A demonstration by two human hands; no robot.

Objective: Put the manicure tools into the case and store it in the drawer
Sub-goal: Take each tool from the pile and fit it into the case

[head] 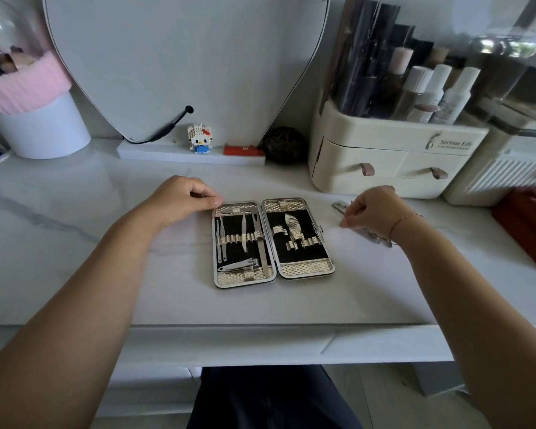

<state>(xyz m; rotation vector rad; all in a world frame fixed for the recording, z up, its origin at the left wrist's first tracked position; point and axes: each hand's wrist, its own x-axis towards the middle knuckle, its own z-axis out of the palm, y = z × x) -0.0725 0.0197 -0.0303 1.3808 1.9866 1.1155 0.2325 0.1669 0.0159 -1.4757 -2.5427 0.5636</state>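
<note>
The manicure case (304,269) lies open and flat on the white table, with gold lining and a black inside. Its left half holds several steel tools under loops, among them a nail clipper (240,265) and a long file (262,246). The right half holds one gold-sleeved tool (293,227). My left hand (180,201) has its fingers curled and pinches the case's far left corner. To the right of the case, my right hand (375,210) is closed over loose metal tools (338,207) lying on the table, which it partly hides.
A cream organiser (393,156) with two small drawers and bottles on top stands at the back right. A red pouch (526,221) is at the right edge. A heart-shaped mirror (183,57), a toy figure (200,139) and a white pot (44,131) line the back.
</note>
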